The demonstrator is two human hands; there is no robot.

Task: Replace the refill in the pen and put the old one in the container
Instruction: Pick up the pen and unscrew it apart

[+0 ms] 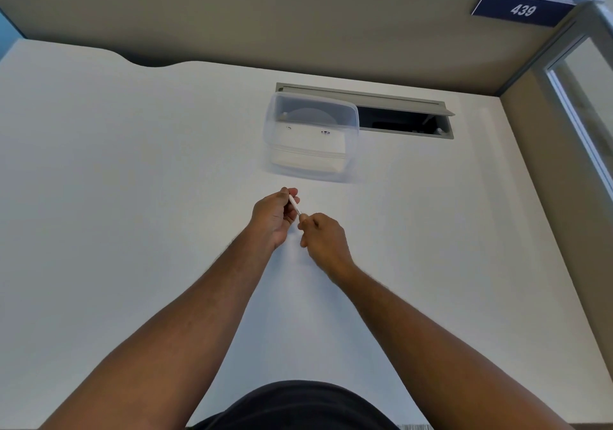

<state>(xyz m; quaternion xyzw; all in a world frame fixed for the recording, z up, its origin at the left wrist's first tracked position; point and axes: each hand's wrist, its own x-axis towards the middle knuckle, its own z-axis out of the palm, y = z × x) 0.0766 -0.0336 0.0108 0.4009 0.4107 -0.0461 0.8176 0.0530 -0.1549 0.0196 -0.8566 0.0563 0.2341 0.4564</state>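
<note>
Left hand (273, 215) curling its fingers around the upper part of a white pen (294, 204), right hand (323, 235) pinching the pen's lower end between closed fingertips, both hovering over the white desk (132, 180), clear container (311, 137) sitting just beyond the hands.

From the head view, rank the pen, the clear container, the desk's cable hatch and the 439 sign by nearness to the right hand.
1. pen, pinched at the right hand
2. clear container, just beyond
3. cable hatch, behind the container
4. 439 sign, upper right on the partition
</note>
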